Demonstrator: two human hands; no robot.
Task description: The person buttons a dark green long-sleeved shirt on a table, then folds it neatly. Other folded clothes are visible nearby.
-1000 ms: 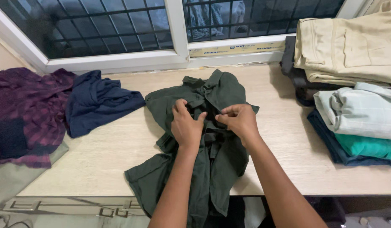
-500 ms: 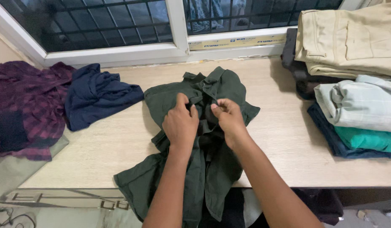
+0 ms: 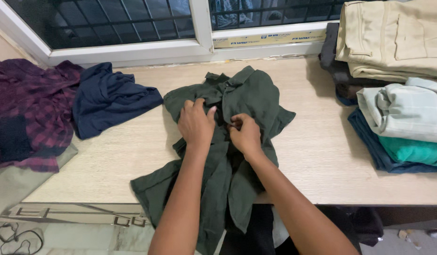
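Observation:
A dark green shirt point(image 3: 256, 99) lies crumpled in the middle of a light wooden table point(image 3: 124, 151), its lower part hanging over the front edge. My left hand point(image 3: 196, 123) rests on the shirt's front near the collar, fingers bent and pinching the fabric. My right hand point(image 3: 246, 134) is close beside it, fingers curled on the shirt's placket just below. Both hands meet at the shirt's centre line.
A crumpled navy garment point(image 3: 110, 97) and a maroon plaid garment point(image 3: 29, 108) lie at the left. At the right stand stacks of folded clothes: beige trousers point(image 3: 393, 38) on top, a pale green shirt point(image 3: 402, 111) and a teal piece point(image 3: 412, 150) below. A barred window runs along the back.
Both hands have slid a little down the shirt front and drawn closer together. The shirt has shifted slightly; the other clothes have not moved.

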